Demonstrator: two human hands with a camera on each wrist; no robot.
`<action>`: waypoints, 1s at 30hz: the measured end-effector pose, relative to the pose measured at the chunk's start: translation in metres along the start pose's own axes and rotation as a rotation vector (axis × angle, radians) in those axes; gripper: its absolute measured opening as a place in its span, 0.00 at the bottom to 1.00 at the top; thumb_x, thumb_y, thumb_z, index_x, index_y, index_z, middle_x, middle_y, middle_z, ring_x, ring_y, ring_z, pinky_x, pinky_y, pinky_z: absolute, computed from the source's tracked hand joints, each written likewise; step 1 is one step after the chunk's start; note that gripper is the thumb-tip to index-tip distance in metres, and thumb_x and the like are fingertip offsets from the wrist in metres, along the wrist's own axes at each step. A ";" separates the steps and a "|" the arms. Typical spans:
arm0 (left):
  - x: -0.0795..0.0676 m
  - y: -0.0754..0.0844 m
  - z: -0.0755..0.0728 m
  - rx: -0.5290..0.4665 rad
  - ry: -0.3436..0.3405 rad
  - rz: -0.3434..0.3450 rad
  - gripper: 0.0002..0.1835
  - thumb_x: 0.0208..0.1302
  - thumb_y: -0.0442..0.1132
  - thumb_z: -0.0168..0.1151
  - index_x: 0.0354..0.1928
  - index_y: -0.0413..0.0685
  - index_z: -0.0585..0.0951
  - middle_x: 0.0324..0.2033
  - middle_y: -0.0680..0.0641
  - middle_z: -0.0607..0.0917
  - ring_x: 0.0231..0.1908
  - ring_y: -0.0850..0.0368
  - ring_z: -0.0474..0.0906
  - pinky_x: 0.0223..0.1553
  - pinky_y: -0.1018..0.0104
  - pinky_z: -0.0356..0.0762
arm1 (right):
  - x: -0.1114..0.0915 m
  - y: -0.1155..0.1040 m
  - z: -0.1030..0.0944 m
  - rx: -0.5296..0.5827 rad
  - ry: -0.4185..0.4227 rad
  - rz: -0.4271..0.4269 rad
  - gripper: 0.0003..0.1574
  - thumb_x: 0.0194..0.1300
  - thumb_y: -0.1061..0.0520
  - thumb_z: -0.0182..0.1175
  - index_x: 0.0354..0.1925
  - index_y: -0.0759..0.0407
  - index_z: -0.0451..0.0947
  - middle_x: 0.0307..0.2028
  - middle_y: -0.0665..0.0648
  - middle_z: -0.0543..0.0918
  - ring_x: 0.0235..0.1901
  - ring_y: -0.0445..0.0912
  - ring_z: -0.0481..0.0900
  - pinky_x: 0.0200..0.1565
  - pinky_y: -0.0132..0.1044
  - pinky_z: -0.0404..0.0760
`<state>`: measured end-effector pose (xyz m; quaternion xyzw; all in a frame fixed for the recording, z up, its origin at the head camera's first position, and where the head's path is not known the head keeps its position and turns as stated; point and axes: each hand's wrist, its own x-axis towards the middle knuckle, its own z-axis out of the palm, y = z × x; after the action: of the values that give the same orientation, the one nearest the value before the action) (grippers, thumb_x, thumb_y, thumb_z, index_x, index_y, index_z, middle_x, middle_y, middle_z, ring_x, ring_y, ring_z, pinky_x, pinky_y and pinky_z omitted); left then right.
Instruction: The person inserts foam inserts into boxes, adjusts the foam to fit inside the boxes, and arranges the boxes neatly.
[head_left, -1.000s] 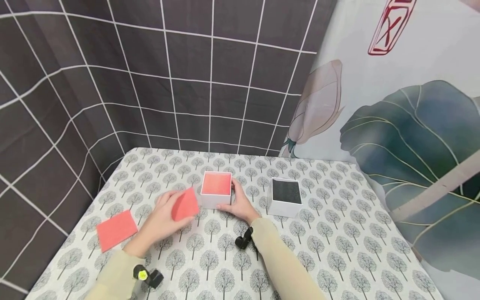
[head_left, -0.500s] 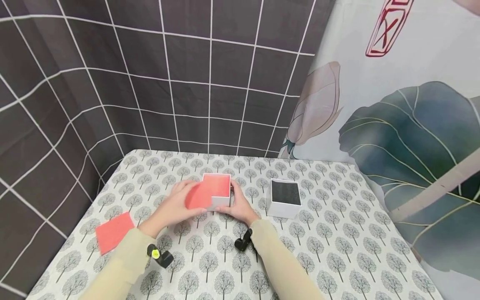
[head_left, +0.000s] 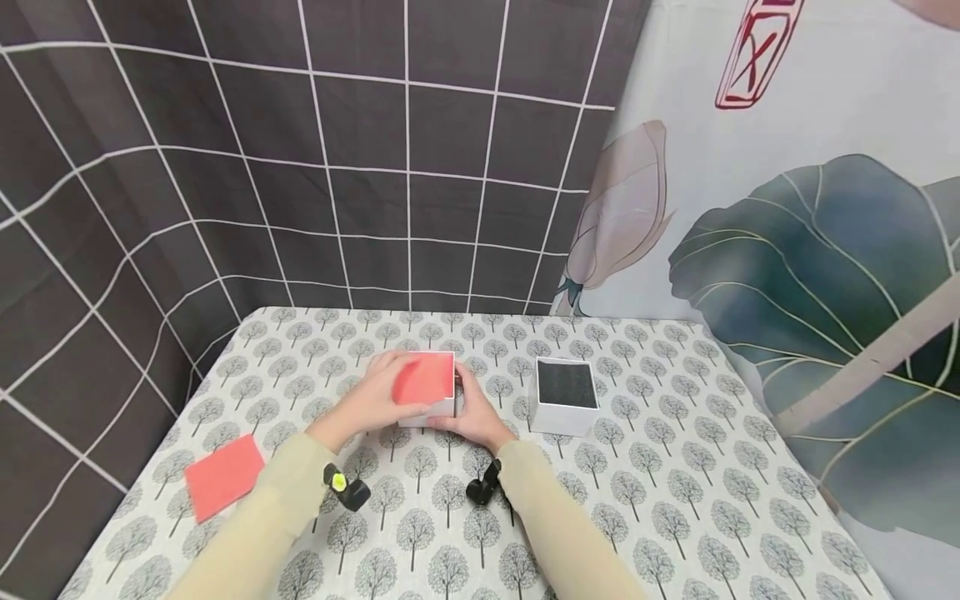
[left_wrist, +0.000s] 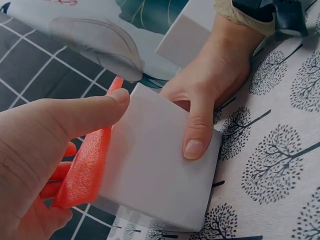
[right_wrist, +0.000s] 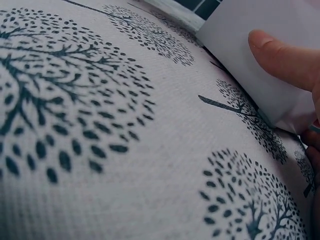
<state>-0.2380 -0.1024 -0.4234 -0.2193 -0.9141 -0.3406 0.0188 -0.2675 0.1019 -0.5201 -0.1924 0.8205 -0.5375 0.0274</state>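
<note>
My left hand (head_left: 375,398) holds a thin red foam sheet (head_left: 422,385) over the open top of a white box (head_left: 441,409). In the left wrist view the red foam sheet (left_wrist: 86,172) looks slightly bowed, pinched between thumb and fingers right at the rim of the white box (left_wrist: 155,165). My right hand (head_left: 477,415) grips the box from its right, thumb on the near wall and fingers round the far side. The right wrist view shows that thumb (right_wrist: 282,60) against the box wall (right_wrist: 240,55). The sheet and left hand cover most of the box's opening.
A second red foam sheet (head_left: 223,477) lies flat at the left of the table. Another white box (head_left: 561,419) with a black foam piece (head_left: 566,383) inside stands to the right. A tree-print cloth (head_left: 420,533) covers the table, with a dark grid curtain (head_left: 360,200) behind.
My left hand has carried the red foam sheet rightward, from beside the box to over its top. The right hand keeps its grip on the box.
</note>
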 end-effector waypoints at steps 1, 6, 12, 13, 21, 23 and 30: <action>0.002 0.000 0.001 0.000 -0.006 0.011 0.45 0.46 0.52 0.72 0.64 0.40 0.65 0.62 0.37 0.64 0.56 0.43 0.65 0.47 0.40 0.73 | 0.000 0.001 0.000 0.002 -0.002 0.001 0.64 0.37 0.42 0.76 0.68 0.36 0.50 0.58 0.43 0.67 0.57 0.42 0.67 0.59 0.56 0.64; 0.015 -0.002 0.001 0.025 -0.029 0.064 0.43 0.46 0.50 0.72 0.62 0.37 0.67 0.60 0.37 0.67 0.57 0.42 0.63 0.49 0.39 0.71 | 0.001 0.001 0.000 0.007 -0.005 -0.003 0.63 0.38 0.43 0.76 0.67 0.36 0.51 0.56 0.42 0.68 0.54 0.41 0.68 0.58 0.53 0.66; 0.028 -0.003 -0.001 0.054 -0.077 0.112 0.42 0.45 0.50 0.73 0.61 0.38 0.68 0.57 0.40 0.70 0.56 0.44 0.65 0.50 0.42 0.71 | 0.003 0.001 -0.001 -0.011 -0.011 -0.020 0.64 0.39 0.45 0.76 0.69 0.41 0.49 0.56 0.44 0.69 0.51 0.40 0.70 0.55 0.49 0.69; 0.030 -0.003 -0.001 0.060 -0.087 0.111 0.42 0.45 0.51 0.72 0.61 0.38 0.68 0.56 0.40 0.71 0.56 0.45 0.65 0.51 0.42 0.71 | 0.003 0.000 -0.001 -0.013 -0.013 -0.019 0.64 0.39 0.45 0.75 0.69 0.42 0.49 0.56 0.44 0.69 0.51 0.41 0.70 0.55 0.49 0.69; 0.037 -0.003 -0.004 0.080 -0.176 0.074 0.40 0.46 0.49 0.72 0.62 0.42 0.68 0.60 0.41 0.68 0.61 0.44 0.60 0.56 0.40 0.65 | 0.002 0.000 0.001 -0.013 -0.010 0.000 0.66 0.38 0.44 0.76 0.69 0.40 0.49 0.55 0.44 0.69 0.50 0.41 0.70 0.54 0.48 0.70; 0.038 -0.003 -0.004 0.077 -0.191 0.069 0.40 0.47 0.49 0.72 0.62 0.42 0.68 0.60 0.41 0.68 0.61 0.44 0.60 0.56 0.40 0.65 | 0.001 0.000 0.001 -0.009 -0.008 -0.003 0.66 0.38 0.44 0.76 0.69 0.40 0.49 0.55 0.44 0.69 0.50 0.41 0.70 0.54 0.48 0.70; 0.037 -0.005 0.000 0.034 -0.181 0.061 0.38 0.51 0.47 0.69 0.63 0.42 0.67 0.62 0.40 0.67 0.62 0.42 0.58 0.58 0.38 0.61 | 0.001 -0.002 0.001 -0.005 -0.006 -0.011 0.65 0.38 0.44 0.76 0.69 0.42 0.50 0.55 0.45 0.69 0.49 0.42 0.71 0.51 0.49 0.73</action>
<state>-0.2740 -0.0918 -0.4195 -0.2765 -0.9106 -0.3033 -0.0497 -0.2674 0.1004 -0.5189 -0.1985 0.8206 -0.5352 0.0264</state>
